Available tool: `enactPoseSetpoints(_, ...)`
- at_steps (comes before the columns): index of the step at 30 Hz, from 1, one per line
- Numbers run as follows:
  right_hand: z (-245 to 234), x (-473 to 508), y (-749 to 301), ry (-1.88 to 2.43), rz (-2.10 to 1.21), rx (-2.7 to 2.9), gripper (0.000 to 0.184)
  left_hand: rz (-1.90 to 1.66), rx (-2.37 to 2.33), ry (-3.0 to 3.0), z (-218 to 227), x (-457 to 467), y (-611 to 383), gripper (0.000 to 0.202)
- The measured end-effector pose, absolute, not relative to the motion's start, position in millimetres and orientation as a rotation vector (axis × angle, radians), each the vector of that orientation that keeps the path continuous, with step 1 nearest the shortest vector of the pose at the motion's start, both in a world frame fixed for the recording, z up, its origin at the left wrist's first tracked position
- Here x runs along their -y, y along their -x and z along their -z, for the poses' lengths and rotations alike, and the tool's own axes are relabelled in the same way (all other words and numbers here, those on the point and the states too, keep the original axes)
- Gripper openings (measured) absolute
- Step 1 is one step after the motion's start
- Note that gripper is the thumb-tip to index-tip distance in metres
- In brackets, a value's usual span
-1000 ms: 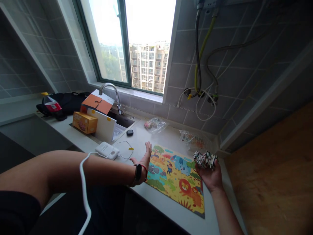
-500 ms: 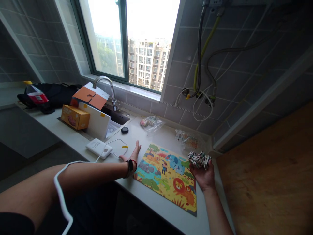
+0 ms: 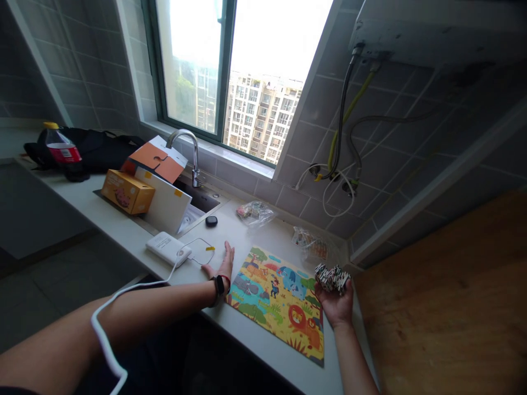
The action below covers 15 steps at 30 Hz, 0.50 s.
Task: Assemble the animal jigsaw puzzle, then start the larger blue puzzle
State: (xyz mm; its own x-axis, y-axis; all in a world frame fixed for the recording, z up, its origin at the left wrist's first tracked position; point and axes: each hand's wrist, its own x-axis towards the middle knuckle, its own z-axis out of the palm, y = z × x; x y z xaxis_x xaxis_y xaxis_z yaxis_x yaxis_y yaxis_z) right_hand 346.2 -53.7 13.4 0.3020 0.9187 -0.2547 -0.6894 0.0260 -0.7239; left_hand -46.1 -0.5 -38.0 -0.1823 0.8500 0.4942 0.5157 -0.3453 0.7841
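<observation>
A jigsaw puzzle (image 3: pixel 276 307) with lions, elephants and a hippo lies flat on the white counter (image 3: pixel 263 339). Beside its left edge rests my left hand (image 3: pixel 223 266), fingers stretched out and holding nothing; a dark watch and a red band circle the wrist. At the puzzle's right edge, my right hand (image 3: pixel 338 308) is palm up, its fingers curled round a thick bunch of puzzle pieces (image 3: pixel 332 278) seen mostly edge-on. The fingers' far side is hidden by the pieces.
A white power bank (image 3: pixel 168 248) with a cable lies left, near a small black case (image 3: pixel 211 221). Clear plastic bags (image 3: pixel 256 213) lie at the back. An orange box (image 3: pixel 127 192) and white board (image 3: pixel 167 206) stand by the sink (image 3: pixel 201 198). A wooden panel (image 3: pixel 444 307) borders the right.
The camera view has tilted slightly, shifting the whole scene. Both hands keep nearly the same places by the puzzle, and the right still holds the pieces.
</observation>
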Motion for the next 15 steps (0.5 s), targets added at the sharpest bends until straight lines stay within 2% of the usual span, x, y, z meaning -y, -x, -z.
enactPoseSetpoints(3,-18,55,-343,0.907,-1.273,0.322,0.044,-1.215,-1.64,-2.048,11,2,47,0.032)
enactPoseSetpoints(5,-20,56,-341,0.926,-1.255,0.352,0.042,-0.957,-1.535,-2.388,-10,-3,53,0.048)
enactPoseSetpoints(7,-22,58,-340,0.946,-1.228,0.385,0.042,-0.969,-1.476,-2.521,-31,-11,61,0.063)
enactPoseSetpoints(10,-28,65,-340,1.029,-1.157,0.435,0.047,-1.116,-1.472,-2.52,-49,-20,71,0.073)
enactPoseSetpoints(15,-40,83,-350,1.237,-1.066,0.479,0.048,-1.241,-1.437,-2.44,-34,-13,69,0.076)
